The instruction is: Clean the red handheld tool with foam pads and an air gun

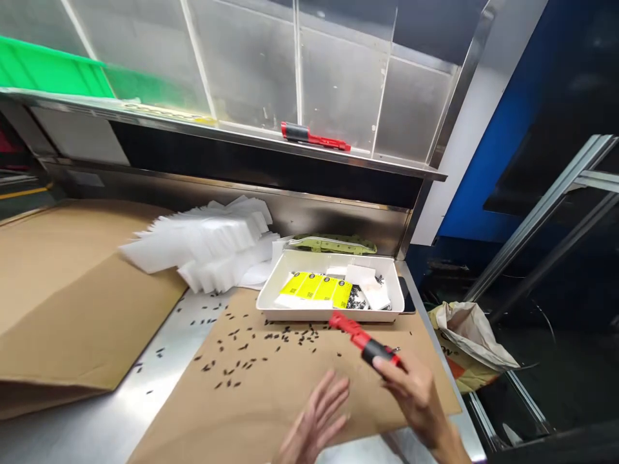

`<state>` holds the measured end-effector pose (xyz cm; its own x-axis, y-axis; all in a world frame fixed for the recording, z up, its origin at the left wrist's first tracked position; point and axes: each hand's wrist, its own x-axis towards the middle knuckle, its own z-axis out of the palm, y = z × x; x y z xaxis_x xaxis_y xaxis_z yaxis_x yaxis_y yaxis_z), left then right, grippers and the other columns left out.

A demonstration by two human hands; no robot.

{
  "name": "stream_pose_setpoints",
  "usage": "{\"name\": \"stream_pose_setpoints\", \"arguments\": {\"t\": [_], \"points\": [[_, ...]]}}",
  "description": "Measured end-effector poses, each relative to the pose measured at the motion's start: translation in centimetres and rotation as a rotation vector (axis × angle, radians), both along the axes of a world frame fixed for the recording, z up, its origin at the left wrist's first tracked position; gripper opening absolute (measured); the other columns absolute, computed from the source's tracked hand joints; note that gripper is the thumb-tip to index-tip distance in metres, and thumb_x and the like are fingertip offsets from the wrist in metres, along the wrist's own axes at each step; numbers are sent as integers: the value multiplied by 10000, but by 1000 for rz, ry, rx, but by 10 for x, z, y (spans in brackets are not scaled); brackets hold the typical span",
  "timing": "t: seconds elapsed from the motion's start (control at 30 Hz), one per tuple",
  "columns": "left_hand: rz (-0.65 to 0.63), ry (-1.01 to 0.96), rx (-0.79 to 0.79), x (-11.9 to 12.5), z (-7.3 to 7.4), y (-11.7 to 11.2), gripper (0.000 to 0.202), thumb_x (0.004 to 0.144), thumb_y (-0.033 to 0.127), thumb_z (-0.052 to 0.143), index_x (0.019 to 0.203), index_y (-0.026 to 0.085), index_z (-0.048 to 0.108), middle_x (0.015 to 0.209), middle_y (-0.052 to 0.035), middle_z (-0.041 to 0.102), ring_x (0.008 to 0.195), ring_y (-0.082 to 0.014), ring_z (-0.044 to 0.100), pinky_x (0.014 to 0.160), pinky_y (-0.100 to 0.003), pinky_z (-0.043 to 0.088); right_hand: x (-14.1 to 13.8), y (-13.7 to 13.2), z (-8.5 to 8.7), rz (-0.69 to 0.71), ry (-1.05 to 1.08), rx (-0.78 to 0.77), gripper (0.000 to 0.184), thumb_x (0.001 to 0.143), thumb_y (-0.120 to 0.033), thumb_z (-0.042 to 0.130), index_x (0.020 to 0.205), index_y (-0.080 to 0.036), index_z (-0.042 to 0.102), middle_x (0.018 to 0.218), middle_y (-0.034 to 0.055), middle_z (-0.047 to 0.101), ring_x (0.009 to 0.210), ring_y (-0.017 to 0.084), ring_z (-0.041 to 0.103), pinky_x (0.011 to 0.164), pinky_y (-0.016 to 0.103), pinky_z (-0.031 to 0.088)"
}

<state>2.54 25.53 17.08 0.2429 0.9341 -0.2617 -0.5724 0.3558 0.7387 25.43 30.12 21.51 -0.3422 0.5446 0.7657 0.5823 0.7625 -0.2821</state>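
My right hand [416, 390] grips a red and black hand tool [370, 347] by its dark middle; its slim red end points up and left towards the white tray. I cannot make out exactly what kind of tool it is. My left hand [316, 419], slightly blurred, is open above the brown cardboard sheet [285, 399] with nothing in it. Many small black parts [236, 364] lie scattered over the cardboard. The white tray [333, 316] holds yellow labels [316, 290], white pieces and more black parts.
A second red and black tool [314, 136] rests on the metal ledge. White foam sheets [213, 235] are heaped left of the tray, beside a large cardboard piece [87, 303]. A green strip-like part [333, 243] and a phone [407, 296] adjoin the tray. A paper sack [469, 341] stands right.
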Motion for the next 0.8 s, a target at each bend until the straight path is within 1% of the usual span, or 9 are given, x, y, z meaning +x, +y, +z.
{"name": "stream_pose_setpoints", "arguments": {"t": [0.07,0.1,0.13,0.2,0.3,0.4,0.47,0.63,0.8], "points": [[32,-365,-62,-2,14,21,562,897,595,586,1337,246,607,1381,-136,630,1376,-313,489,1129,-483,417,-30,-3,-9,5,-201,85,392,987,-180,508,1297,-374,649,745,26,685,627,140,619,553,216,500],[67,-489,-136,-3,22,32,455,963,473,534,1303,185,628,1278,-171,684,1309,-310,560,1111,-489,436,-38,-5,-12,8,-293,105,429,980,-161,512,1311,-407,631,764,24,699,638,142,623,563,220,497],[162,-559,-182,-4,28,41,357,999,337,485,1244,139,654,1132,-184,733,1193,-298,647,1068,-479,477,-43,-8,-16,15,-349,98,459,979,-162,517,1337,-438,599,851,36,732,688,151,651,594,232,512],[255,-605,-195,-7,34,54,316,1023,220,401,1091,145,700,914,-113,762,967,-223,732,976,-396,544,-45,-18,-21,44,-321,-9,503,972,-227,556,1420,-448,501,1155,77,732,903,200,704,729,293,562],[384,-613,-168,-12,30,56,384,1040,189,338,932,163,705,832,-64,752,820,-155,733,857,-305,581,-47,-39,-26,-21,43,-376,524,940,-389,612,1451,-357,497,1367,111,636,1187,272,637,967,402,532],[497,-606,-150,-11,25,46,397,1050,208,317,979,184,706,890,-79,764,855,-144,732,818,-271,577,-63,-53,-25,-121,483,-710,362,891,-513,628,1139,-274,739,1284,124,661,1208,295,609,1017,418,492],[539,-592,-135,-6,27,39,386,1054,234,315,1082,208,699,929,-78,768,889,-140,728,821,-261,568,-80,-55,-22,-99,703,-856,422,772,-610,708,921,-223,790,1249,149,639,1165,324,614,990,427,493],[569,-534,-58,17,31,25,371,1051,334,355,1325,285,599,1027,-54,767,1024,-141,694,867,-246,532,-101,-49,-21,-54,997,-954,468,597,-605,823,764,-169,787,1177,153,610,1084,302,616,911,373,510],[529,-492,10,45,16,17,385,1013,392,465,1381,322,554,1211,-64,726,1164,-171,635,947,-268,487,-85,-49,-33,-81,1120,-936,389,574,-521,838,707,-161,769,1093,117,663,1105,283,594,957,341,471]]}}
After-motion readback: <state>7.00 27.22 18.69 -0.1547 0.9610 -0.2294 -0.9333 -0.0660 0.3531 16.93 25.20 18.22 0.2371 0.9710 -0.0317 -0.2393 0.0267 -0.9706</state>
